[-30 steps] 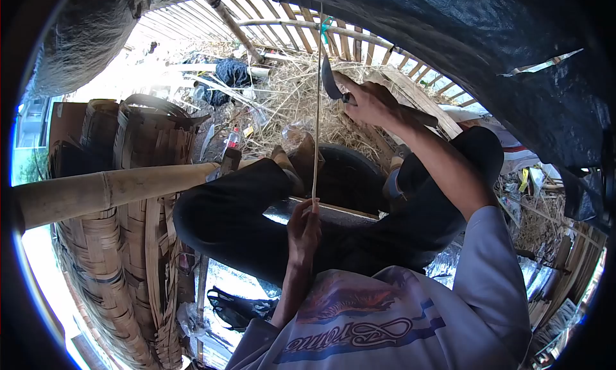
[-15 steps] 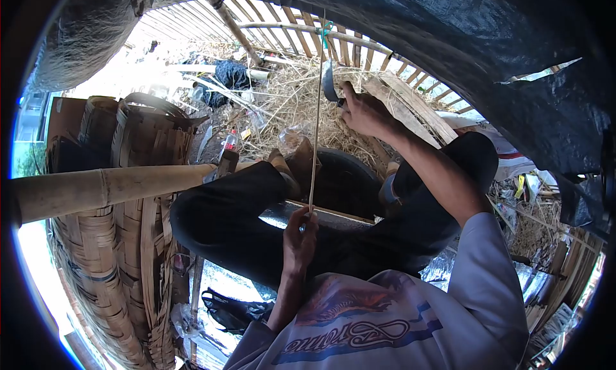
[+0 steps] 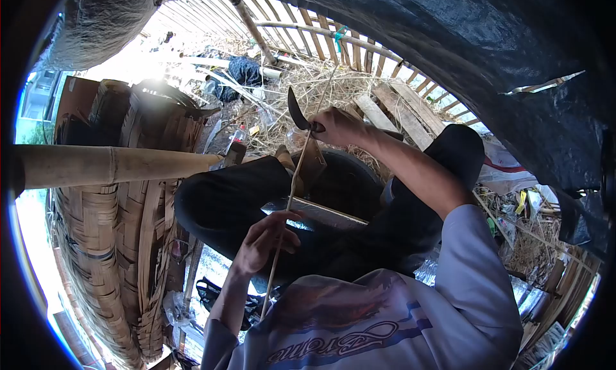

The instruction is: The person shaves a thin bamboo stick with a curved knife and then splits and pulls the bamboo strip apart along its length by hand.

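Observation:
My right hand (image 3: 341,127) is closed around the handle of a knife with a dark curved blade (image 3: 296,111), its tip pointing up and away. A long thin bamboo strip (image 3: 298,171) slants past the knife by that hand and down toward my shirt. Whether the right fingers also touch the strip cannot be made out. Lower down, my left hand (image 3: 264,239) curls loosely about the strip, fingers partly apart. Both hands are above my dark-trousered legs (image 3: 224,197), near a narrow board (image 3: 330,215) lying across my lap.
A thick bamboo pole (image 3: 122,165) juts in from the left, before rolled woven bamboo panels (image 3: 96,261). Ahead lie a black round tub (image 3: 350,184), dry straw (image 3: 301,84) and wooden planks (image 3: 410,113). A dark tarp (image 3: 462,43) hangs overhead; a slatted bamboo fence (image 3: 314,36) stands behind.
My right hand with the knife has come down and left, nearer to me. My left hand has shifted left and down with looser fingers, and the strip now extends below it toward my shirt.

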Available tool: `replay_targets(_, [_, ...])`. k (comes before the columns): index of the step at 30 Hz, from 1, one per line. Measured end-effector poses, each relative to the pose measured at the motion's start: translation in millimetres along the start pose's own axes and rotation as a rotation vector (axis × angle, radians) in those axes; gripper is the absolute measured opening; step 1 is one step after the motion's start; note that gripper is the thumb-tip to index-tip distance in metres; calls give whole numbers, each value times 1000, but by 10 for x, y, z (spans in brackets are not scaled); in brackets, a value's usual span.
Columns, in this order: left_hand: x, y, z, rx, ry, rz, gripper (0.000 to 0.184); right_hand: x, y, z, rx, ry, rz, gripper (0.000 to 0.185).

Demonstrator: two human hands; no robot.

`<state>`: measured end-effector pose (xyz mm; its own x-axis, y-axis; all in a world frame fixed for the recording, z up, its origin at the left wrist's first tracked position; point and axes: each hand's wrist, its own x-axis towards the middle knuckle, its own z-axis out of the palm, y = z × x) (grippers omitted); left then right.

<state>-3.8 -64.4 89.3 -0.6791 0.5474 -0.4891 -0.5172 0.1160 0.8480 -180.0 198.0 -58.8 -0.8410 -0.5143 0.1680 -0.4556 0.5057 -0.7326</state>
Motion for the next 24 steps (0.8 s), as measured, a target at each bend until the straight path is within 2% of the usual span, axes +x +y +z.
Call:
replay_targets(3, [32, 143, -216, -107, -102, 119, 43, 159, -115, 27, 28, 27, 55, 12])
replay_targets(5, [4, 132, -252, -211, -113, 115, 45, 246, -92, -9, -12, 34, 83, 12])
replay_targets(7, [-70, 196, -207, 31, -96, 82, 47, 295, 82, 3, -36, 142, 124, 16])
replay_targets(9, [-198, 319, -117, -19, -42, 42, 51, 319, 323, -58, -73, 203, 234, 20])
replay_targets(11, [-382, 468, -99, 585, -176, -22, 51, 325, 688, -94, -107, 227, 362, 22])
replay_targets(12, [-495, 445, -66, 453, -97, 22, 49, 304, 978, -26, -101, 261, 408, 22])
replay_targets(13, [-547, 500, -92, 458, -95, 21, 49, 298, 1164, 24, -95, 299, 455, 22])
replay_targets(14, [-616, 577, -138, 346, 11, 147, 48, 292, 1136, 13, -92, 302, 456, 22])
replay_targets(16, [-708, 742, -187, 214, 254, 372, 47, 212, 977, -60, -127, 9, 584, 36])
replay_targets(17, [-688, 851, -228, 198, 390, 477, 47, 203, 854, -43, -148, -44, 593, 39])
replay_targets(19, [-627, 1012, -362, 260, 672, 611, 43, 166, 480, -103, -78, -133, 509, 39])
replay_targets(20, [-531, 1060, -373, 262, 668, 609, 43, 193, 397, -55, -47, -142, 483, 39])
replay_targets(22, [-262, 1133, -318, 386, 1012, 755, 40, 218, 64, -37, 69, -133, 395, 38])
replay_targets(23, [-124, 1150, -274, 382, 1007, 752, 40, 220, -147, -68, 145, -191, 381, 41])
replay_targets(24, [31, 1161, -217, 455, 966, 787, 38, 217, -312, 8, 118, -139, 367, 40])
